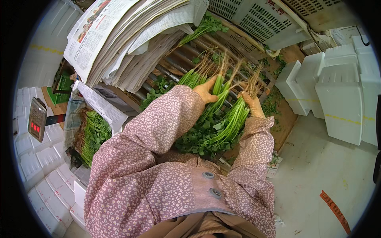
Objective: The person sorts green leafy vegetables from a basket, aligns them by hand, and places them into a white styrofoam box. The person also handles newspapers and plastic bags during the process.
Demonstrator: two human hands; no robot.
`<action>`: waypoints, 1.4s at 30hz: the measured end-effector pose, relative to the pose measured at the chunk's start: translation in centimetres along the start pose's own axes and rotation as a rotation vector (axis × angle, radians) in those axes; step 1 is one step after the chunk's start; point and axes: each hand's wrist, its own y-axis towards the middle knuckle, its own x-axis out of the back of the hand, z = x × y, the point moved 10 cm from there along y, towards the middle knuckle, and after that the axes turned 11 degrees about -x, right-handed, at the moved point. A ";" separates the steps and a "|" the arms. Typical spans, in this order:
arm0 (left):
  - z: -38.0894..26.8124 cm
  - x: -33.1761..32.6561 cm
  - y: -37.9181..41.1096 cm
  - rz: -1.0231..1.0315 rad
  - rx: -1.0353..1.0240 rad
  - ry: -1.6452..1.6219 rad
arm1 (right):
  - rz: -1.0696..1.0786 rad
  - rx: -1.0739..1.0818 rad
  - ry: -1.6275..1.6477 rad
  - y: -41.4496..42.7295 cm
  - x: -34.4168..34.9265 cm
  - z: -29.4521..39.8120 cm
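Note:
My right hand [253,104] grips a bunch of coriander [235,116] just below its tangled brown roots, with the leaves hanging towards my body. Left of it, my left hand [207,90] touches more coriander stems [218,84]. Its thumb and index finger are spread on them, and its other fingers are hidden, so the grip is unclear. Another group of rooted coriander stems [190,78] lies beyond that hand. All of this rests over a rack of metal bars [166,71]. A loose coriander sprig [202,29] lies at the rack's far side.
A tall stack of newspapers [125,38] stands at the rack's left. Beyond it is a newspaper-lined container of coriander [96,131], near a scale display [37,119] with red digits. White foam boxes [339,95] stand right; plastic crates [256,20] stand behind. Orange tape [335,211] marks the floor.

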 end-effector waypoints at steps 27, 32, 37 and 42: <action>-1.7 -4.5 -0.4 0.211 -0.105 0.694 | 0.062 -0.069 0.107 -1.7 -4.8 3.1; -3.8 -2.0 -2.2 0.201 -0.157 0.865 | -0.045 -0.030 0.044 1.0 -5.2 3.0; -3.8 11.0 -3.2 -0.087 0.192 0.933 | -0.380 -0.322 -0.604 6.8 -0.5 -1.2; 4.5 6.8 0.1 0.078 0.153 0.404 | -0.307 -0.416 -0.480 7.0 -6.3 0.1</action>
